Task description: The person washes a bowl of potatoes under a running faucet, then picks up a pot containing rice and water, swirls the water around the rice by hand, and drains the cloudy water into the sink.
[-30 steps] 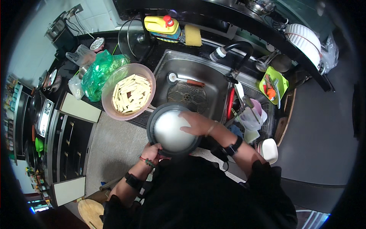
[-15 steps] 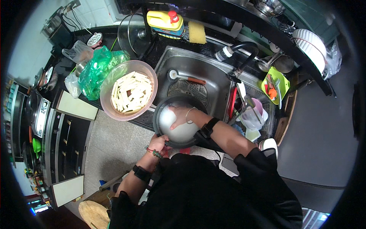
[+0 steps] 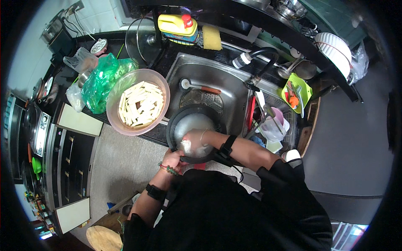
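Black glossy counter (image 3: pixel 117 44), rectangular steel sink (image 3: pixel 238 104), round translucent pink basin (image 3: pixel 113 109) of pale cut sticks (image 3: pixel 142 103), round dark-grey pot (image 3: pixel 170 134) of cloudy liquid (image 3: pixel 197 121) at the sink's near edge, our left hand (image 3: pixel 172 159) gripping its rim, our right hand (image 3: pixel 194 139) inside, grip we cannot tell.

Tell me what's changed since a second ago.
The right hand has moved left and toward the person, from open at the pot's right side to curled in the cloudy liquid; whether it grasps anything is unclear. The pot has shifted slightly away from the person, farther over the sink. The left hand still grips its rim; the pink bowl and brush stayed put.
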